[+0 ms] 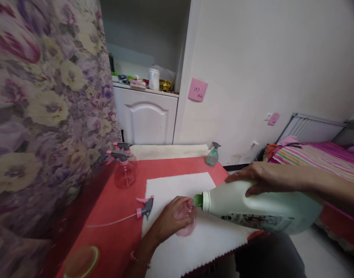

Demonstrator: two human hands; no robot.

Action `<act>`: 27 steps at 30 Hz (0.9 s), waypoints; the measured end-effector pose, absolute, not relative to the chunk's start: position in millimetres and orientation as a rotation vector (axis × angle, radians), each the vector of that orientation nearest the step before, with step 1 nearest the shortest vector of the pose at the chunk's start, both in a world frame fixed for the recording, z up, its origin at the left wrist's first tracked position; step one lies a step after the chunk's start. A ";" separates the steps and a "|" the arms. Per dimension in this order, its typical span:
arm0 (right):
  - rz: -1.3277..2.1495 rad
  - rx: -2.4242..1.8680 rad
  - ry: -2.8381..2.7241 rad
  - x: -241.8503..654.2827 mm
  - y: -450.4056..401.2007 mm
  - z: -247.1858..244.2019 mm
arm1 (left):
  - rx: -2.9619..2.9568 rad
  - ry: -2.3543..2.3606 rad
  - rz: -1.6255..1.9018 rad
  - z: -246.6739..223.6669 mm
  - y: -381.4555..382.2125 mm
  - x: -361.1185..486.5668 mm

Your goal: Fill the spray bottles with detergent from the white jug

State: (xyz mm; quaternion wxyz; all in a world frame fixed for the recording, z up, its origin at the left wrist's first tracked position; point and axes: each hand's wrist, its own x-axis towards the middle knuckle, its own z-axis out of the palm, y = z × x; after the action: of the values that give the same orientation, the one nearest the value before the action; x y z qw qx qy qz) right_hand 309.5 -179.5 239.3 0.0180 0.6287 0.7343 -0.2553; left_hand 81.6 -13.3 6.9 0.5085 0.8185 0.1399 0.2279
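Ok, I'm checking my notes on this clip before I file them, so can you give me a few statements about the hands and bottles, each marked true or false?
1. The left hand grips the pink bottle. True.
2. The right hand holds a spray head. False: the right hand holds the large pale green jug.
3. The jug is tilted, with its mouth toward the neck of the pink bottle. True.
4. The loose spray head is fitted on the pink bottle. False: it lies on the table, to the left of the pink bottle.
5. The green spray bottle stands upright near the table's far right corner. True.
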 end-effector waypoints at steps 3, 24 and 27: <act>-0.763 1.961 2.269 308.8 -179.5 240.2 | 1.975 0.332 0.548 7.5 -13.5 81.5; -0.774 1.953 2.297 307.2 -180.0 242.2 | 1.975 0.342 0.542 12.7 -16.2 80.5; -0.775 1.960 2.310 308.2 -179.8 241.6 | 1.966 0.337 0.545 10.7 -15.8 80.8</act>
State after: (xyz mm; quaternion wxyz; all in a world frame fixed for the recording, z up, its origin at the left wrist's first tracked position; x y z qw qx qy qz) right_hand 308.2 -179.8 241.6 0.0075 0.6268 0.7387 -0.2478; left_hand 80.8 -15.8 10.7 0.5114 0.8171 0.1401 0.2265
